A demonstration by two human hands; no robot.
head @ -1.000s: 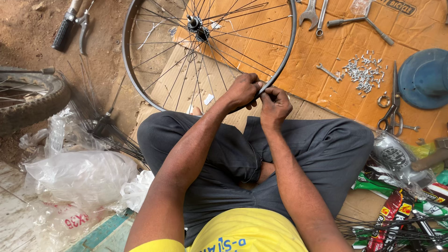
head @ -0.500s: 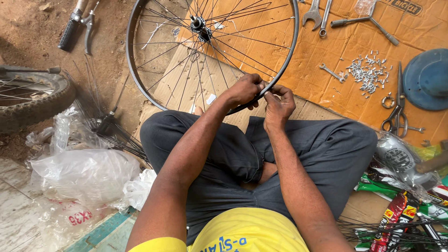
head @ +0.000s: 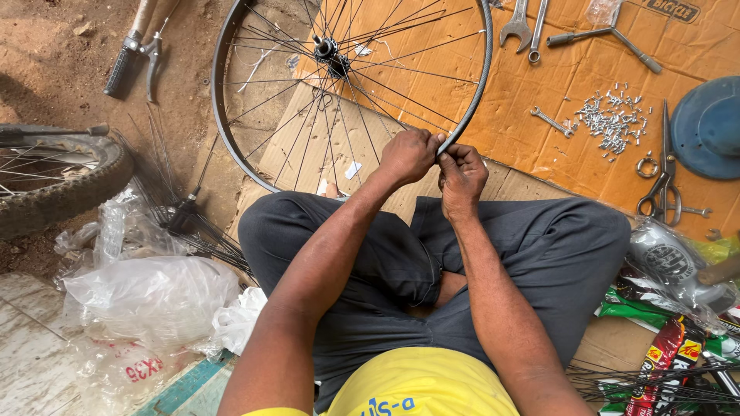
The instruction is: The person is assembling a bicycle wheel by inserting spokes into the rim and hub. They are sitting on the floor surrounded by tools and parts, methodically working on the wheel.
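Note:
A bare bicycle wheel rim [head: 484, 69] with thin spokes and a hub [head: 331, 52] leans over flattened cardboard in front of my crossed legs. My left hand [head: 408, 156] grips the near edge of the rim from the inside. My right hand [head: 461, 173] is closed beside it, fingertips pinching at the rim where a spoke meets it. Whatever small part sits between the fingers is hidden.
A pile of small metal nipples [head: 610, 119], wrenches [head: 518, 26], a T-shaped tool [head: 609, 35], scissors [head: 661, 173] and a blue cap [head: 709, 127] lie on the cardboard at right. A tyred wheel [head: 54, 189], loose spokes [head: 196, 227] and plastic bags [head: 146, 296] are at left.
The view has shifted a little; the rim and both hands sit slightly lower and further right in frame. Both hands keep their hold at the same spot on the rim.

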